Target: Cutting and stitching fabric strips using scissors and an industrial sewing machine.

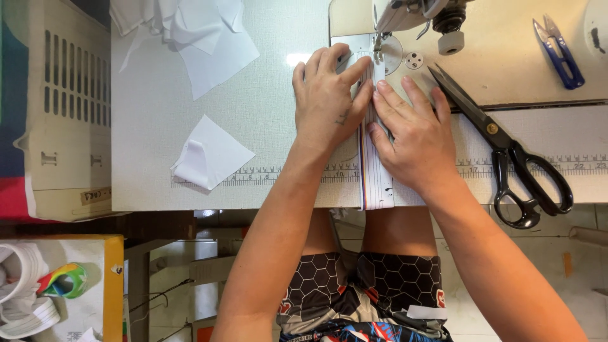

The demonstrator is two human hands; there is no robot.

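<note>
1. At the far left, a cream plastic crate [60, 107] with slotted sides is standing against the white surface [266, 126], a small tan paper label [95, 195] with handwriting sticking to its lower edge.
2. Below the crate, a yellow-edged box [114, 278] is holding rolls of white tape [22, 297] and a multicoloured spool [63, 280].
3. On the surface, loose white fabric pieces [196, 31] are lying in a heap at the top, and one folded white fabric square [209, 152] is resting on the printed ruler strip [278, 174] that is running along the front edge.
4. The left hand [326, 101] is pressing flat on the surface with fingers [316, 63] spread and extended, gripping nothing, its edge touching the striped fabric strip [377, 183].
5. The striped strip, white with thin coloured lines along its left side, is running from the surface's front edge up between both hands to the needle area of the sewing machine [418, 19].
6. The right hand [415, 139] is lying flat on the strip's right side, fingers straight and slightly fanned, holding the strip down rather than clasping it.
7. Just beside the right hand, black-handled scissors [506, 158] are lying diagonally, blades pointing toward the machine.
8. At the far right, blue thread snips [560, 54] are resting on the beige machine bed [519, 69].
9. Below the surface, the person's patterned shorts [361, 291] are showing between the forearms.
</note>
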